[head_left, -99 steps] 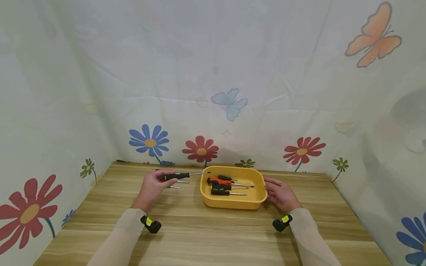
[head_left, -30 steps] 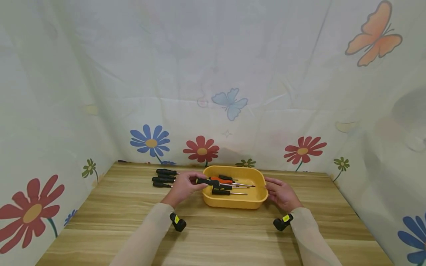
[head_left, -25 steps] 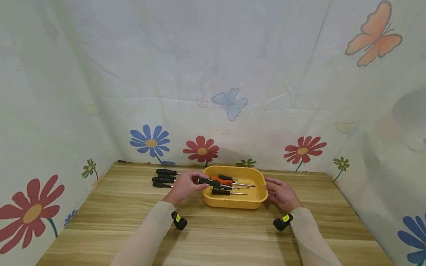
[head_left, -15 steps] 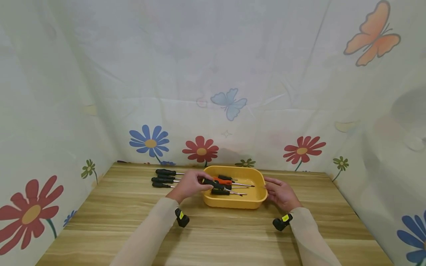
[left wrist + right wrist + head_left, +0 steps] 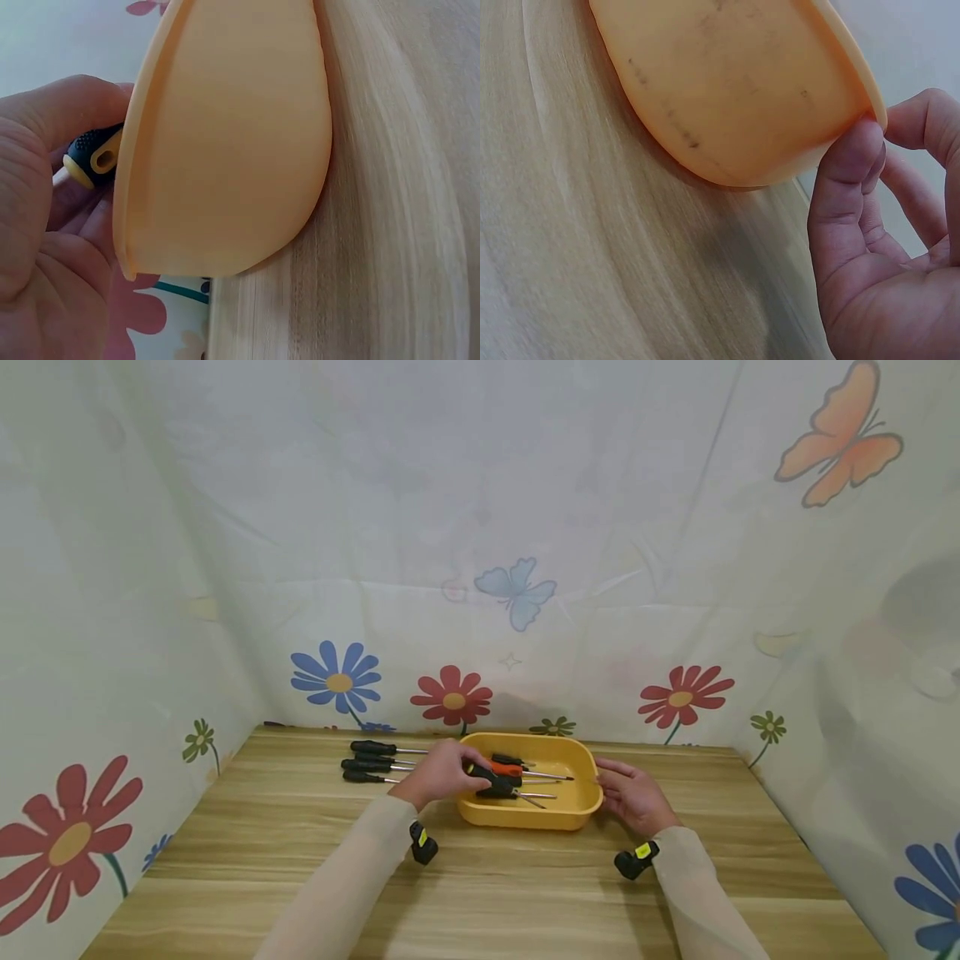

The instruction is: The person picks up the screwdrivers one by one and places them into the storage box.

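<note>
My left hand (image 5: 441,770) holds a black and yellow screwdriver (image 5: 480,773) by its handle over the left side of a yellow bin (image 5: 517,817). Its shaft slants down and right above the tools inside. In the left wrist view the handle (image 5: 97,156) shows partly behind the bin wall (image 5: 232,142), with fingers around it. On the bin's right end, my right hand (image 5: 637,797) pinches the rim between thumb and finger, plain in the right wrist view. Inside lie an orange-handled screwdriver (image 5: 507,769) and several black-handled ones, partly covered by the held tool.
Several black-handled screwdrivers (image 5: 372,747) lie side by side on the wooden table (image 5: 480,893) left of the bin, their shafts partly behind my left hand. A flower-printed white curtain (image 5: 570,635) stands behind the table and along both sides.
My left hand has carried the screwdriver from left of the bin rightward over it and lowered it, tip swinging down toward me. The right hand stays at the rim.
</note>
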A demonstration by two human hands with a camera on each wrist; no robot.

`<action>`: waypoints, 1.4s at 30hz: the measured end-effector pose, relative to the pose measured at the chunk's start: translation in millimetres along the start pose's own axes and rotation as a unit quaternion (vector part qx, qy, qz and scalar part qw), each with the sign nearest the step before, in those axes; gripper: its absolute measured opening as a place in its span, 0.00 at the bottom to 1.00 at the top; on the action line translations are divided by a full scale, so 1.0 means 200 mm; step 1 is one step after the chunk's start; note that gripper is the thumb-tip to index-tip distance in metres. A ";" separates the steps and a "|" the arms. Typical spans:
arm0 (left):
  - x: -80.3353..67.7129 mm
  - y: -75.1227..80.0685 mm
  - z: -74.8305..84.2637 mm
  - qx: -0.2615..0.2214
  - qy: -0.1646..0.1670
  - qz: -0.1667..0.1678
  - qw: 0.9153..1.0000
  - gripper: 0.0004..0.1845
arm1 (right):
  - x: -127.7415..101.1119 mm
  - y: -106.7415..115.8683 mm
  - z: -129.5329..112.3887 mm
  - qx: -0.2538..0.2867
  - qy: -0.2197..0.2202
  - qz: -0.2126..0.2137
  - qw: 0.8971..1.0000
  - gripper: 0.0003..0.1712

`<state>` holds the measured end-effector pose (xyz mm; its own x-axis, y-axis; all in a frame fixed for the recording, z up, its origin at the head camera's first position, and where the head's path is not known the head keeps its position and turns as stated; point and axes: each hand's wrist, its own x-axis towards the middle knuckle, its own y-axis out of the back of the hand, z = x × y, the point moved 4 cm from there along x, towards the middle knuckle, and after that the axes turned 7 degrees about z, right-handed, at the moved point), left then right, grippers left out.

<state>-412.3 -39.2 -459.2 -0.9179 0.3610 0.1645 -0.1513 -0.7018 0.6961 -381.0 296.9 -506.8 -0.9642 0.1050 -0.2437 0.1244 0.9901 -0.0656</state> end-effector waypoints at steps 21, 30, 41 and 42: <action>0.05 -0.10 0.11 0.118 -0.064 -0.072 0.988 0.06 | 0.01 -0.01 0.00 -0.003 -0.009 0.009 1.000 0.28; 0.06 -0.13 0.12 0.168 -0.078 -0.088 0.979 0.07 | 0.00 0.00 0.00 0.000 -0.007 0.008 1.000 0.29; 0.06 -0.15 0.14 0.192 -0.079 -0.101 0.973 0.10 | 0.01 0.00 0.00 -0.008 -0.007 0.013 1.000 0.28; 0.06 -0.16 0.14 0.196 -0.080 -0.102 0.972 0.11 | 0.01 0.00 0.00 -0.009 -0.006 0.010 1.000 0.29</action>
<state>-408.0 4.3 -459.4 -0.8097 0.5815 0.0797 -0.1440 -0.3285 0.9335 -381.8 296.9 -507.8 -0.9585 0.1232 -0.2571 0.1386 0.9894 -0.0429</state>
